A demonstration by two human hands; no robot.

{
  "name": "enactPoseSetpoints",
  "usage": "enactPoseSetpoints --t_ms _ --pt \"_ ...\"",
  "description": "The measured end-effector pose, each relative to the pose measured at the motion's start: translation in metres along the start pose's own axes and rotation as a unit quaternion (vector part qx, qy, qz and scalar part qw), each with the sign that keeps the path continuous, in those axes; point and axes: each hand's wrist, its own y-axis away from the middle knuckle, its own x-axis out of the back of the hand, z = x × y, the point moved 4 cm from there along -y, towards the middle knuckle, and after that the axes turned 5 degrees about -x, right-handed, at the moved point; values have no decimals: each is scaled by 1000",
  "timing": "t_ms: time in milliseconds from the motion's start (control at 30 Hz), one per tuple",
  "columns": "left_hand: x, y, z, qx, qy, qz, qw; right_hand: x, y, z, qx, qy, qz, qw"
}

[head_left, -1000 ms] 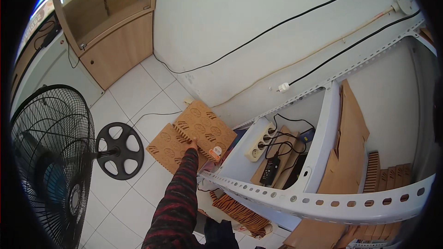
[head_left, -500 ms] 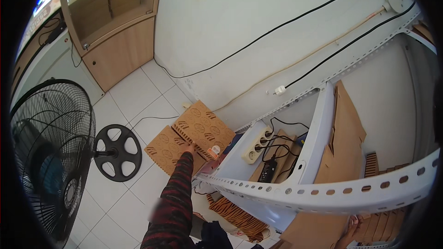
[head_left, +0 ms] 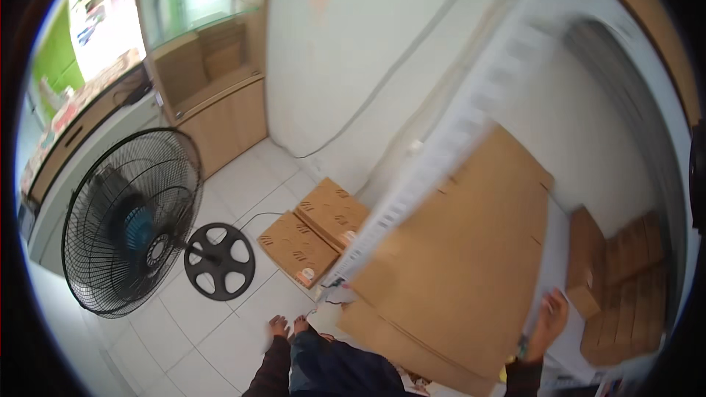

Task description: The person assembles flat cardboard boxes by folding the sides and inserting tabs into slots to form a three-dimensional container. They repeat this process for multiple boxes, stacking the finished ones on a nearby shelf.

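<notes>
Patterned boxes (head_left: 298, 246), brown cardboard and two in number, lie side by side on the tiled floor (head_left: 180, 327), close to the foot of the white slotted rack (head_left: 434, 187). From where I'm standing, the left hand (head_left: 278, 326) is low down, a little toward the person from those boxes and apart from them; it is too small for me to tell how far its fingers are bent, though nothing shows in them. The right hand (head_left: 548, 327) is raised, its fingers loosely curled and apart, with nothing visible in its grasp. It is just beside the edge of a big plain cardboard sheet (head_left: 460, 257), which spreads at a slant across the rack; whether they touch, I can't say. Past that hand, smaller brown boxes (head_left: 625, 323) sit packed together on the right. Over to the left stands a black fan (head_left: 136, 224) on its round spoked base (head_left: 219, 259), in front of a wooden cabinet (head_left: 228, 121).
</notes>
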Motion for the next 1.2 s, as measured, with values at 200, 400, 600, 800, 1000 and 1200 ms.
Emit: enactPoseSetpoints --t_ms 200,400,600,800,1000,1200 --pt "-36 108 105 -296 -22 -9 955 -8 -1 -39 105 -80 -68 989" --pt "-159 332 242 -565 3 -20 825 89 -63 -22 220 298 -4 929" --pt "-246 503 245 -605 123 -216 757 125 -95 57 183 407 -57 893" --pt "-303 590 192 -463 -31 -510 724 123 -37 -1 199 360 -126 903" --pt "-333 621 141 -250 -160 -666 684 153 38 -34 217 342 -119 907" --pt "-350 637 108 -221 -221 -713 627 149 44 -2 251 365 -21 896"
